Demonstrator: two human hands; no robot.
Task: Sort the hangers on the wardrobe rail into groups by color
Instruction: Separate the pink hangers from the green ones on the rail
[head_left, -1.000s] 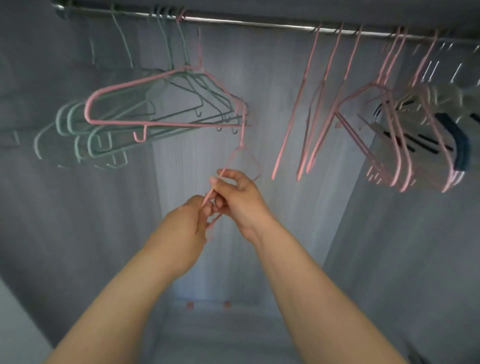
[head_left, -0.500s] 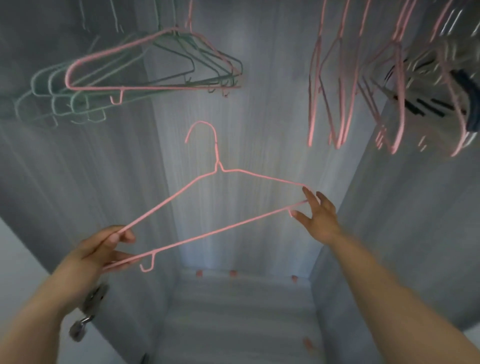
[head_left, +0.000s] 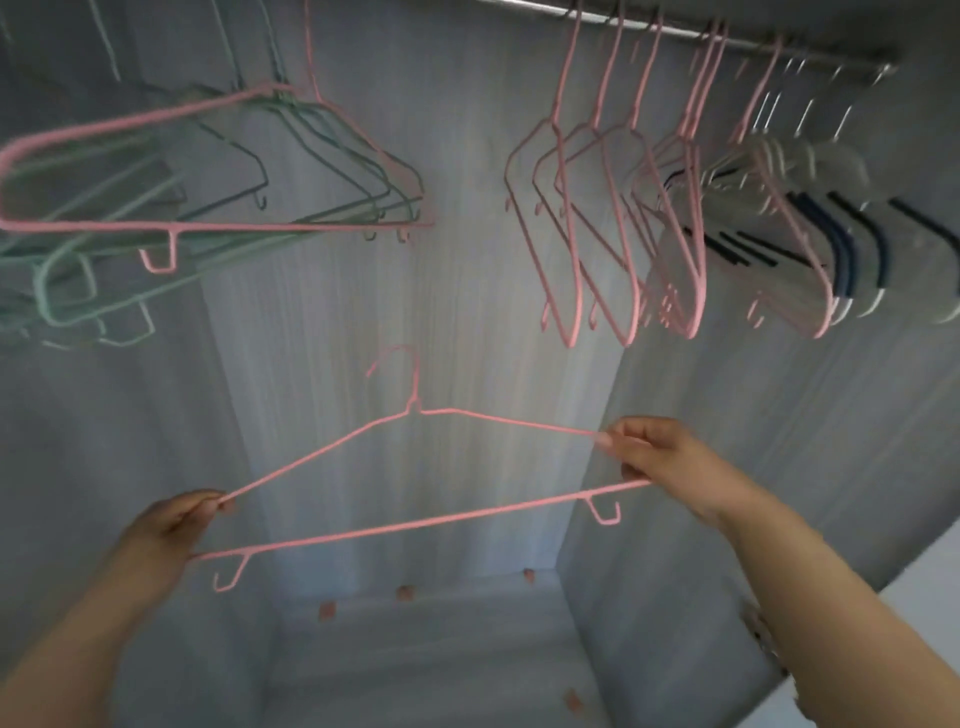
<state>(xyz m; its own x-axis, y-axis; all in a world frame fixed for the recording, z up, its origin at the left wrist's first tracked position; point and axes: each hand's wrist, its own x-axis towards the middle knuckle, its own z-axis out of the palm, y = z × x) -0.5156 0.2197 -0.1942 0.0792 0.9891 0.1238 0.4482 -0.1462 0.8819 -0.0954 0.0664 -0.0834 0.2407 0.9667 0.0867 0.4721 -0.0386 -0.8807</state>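
Note:
A pink wire hanger (head_left: 415, 525) hangs free of the rail, held level in front of me below the others. My left hand (head_left: 166, 530) grips its left end and my right hand (head_left: 660, 462) grips its right end. On the metal rail (head_left: 727, 39) at the top right hang several pink hangers (head_left: 613, 218). At the upper left is a bunch of green hangers (head_left: 104, 280) with one pink hanger (head_left: 218, 226) among them. At the far right hang clear hangers with dark strips (head_left: 841, 244).
The wardrobe is grey inside, with a back wall (head_left: 415, 291), a right side wall (head_left: 779, 441) and a floor (head_left: 415, 665) below. Small pink pegs (head_left: 405, 592) show along the floor's back edge. A gap lies between the green bunch and the pink group.
A second ago both hands worked close together on the hanger under the green bunch. They have since spread apart to its two ends, the right hand closing on it, and the view has swung right.

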